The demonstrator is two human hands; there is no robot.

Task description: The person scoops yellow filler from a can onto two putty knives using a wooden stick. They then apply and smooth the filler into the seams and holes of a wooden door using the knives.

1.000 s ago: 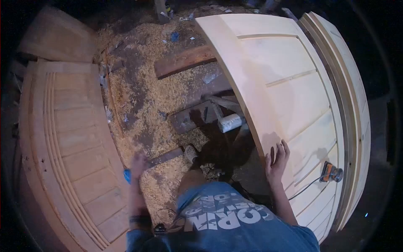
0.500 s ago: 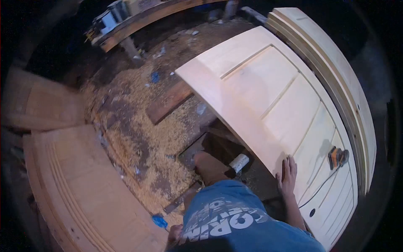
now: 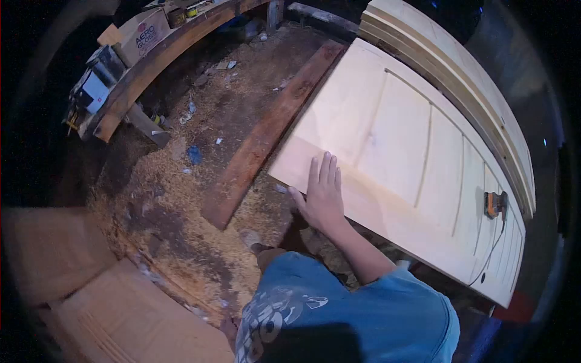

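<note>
My right hand rests flat on the edge of a pale wooden door panel, near its left end. Its fingers are stretched out and the thumb hangs by the edge; it holds nothing. Grooves run across the door face. Farther right on the door lies an orange and black sander with a cord trailing from it, out of my hand's reach. Of my left hand only a small part shows beside my blue shirt, low in view; its fingers are hidden.
More door panels are stacked behind this one. A reddish plank lies along the floor amid sawdust. A bench carries cans and a cardboard box. Brown wooden panels stand at the lower left.
My right hand has moved along the door edge from near its middle to its left end. The view has shifted, with more of the bench and plank showing. The sander stays on the door.
</note>
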